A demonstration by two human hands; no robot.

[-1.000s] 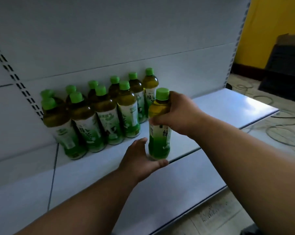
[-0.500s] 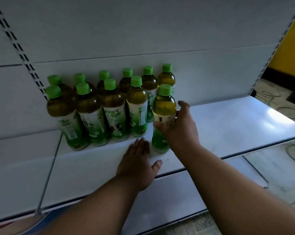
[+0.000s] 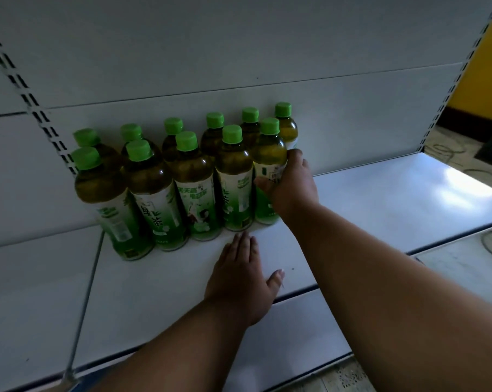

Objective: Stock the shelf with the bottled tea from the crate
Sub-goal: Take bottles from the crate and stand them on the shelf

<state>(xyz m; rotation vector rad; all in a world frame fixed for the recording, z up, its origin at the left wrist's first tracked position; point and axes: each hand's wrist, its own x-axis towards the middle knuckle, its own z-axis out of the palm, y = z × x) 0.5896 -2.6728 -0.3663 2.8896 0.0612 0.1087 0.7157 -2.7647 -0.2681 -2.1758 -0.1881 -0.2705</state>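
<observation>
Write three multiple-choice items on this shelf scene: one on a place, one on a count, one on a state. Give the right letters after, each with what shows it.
1. Where does the bottle held by the right hand stand?
A. at the right end of the front row
B. at the left end of the back row
C. on the floor

2. How many bottles stand in the front row?
A. three
B. five
C. eight

3. How is the left hand?
A. gripping a cap
B. holding a crate
C. flat on the shelf, fingers straight

Answers:
1 A: the held bottle is the rightmost of the front row on the shelf.
2 B: five green caps line the front, six more behind.
3 C: its palm lies on the shelf in front of the bottles, holding nothing.
</observation>
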